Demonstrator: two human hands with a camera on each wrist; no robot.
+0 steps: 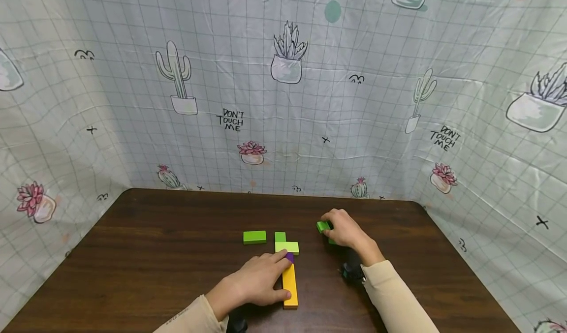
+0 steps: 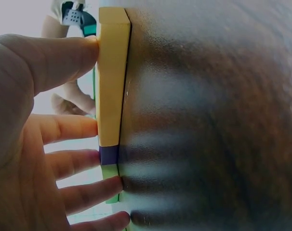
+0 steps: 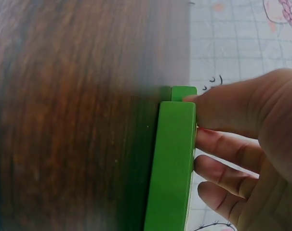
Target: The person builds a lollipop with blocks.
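While my left grip (image 1: 261, 280) (spread) touches a yellow block (image 1: 290, 283), my right (image 1: 347, 231), at two o'clock, pinches a green block (image 1: 322, 227).

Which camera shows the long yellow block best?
The left wrist view: the long yellow rectangular block looks biggest there, its long side uncovered. The head view shows it smaller, partly behind the left hand. The right wrist view doesn't show it.

Dark wooden table (image 1: 168, 229), cactus-print cloth backdrop (image 1: 301, 109)

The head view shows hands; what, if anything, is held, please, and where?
The right hand seems to pinch the small green block by opposite sides; the left hand merely touches the yellow block.
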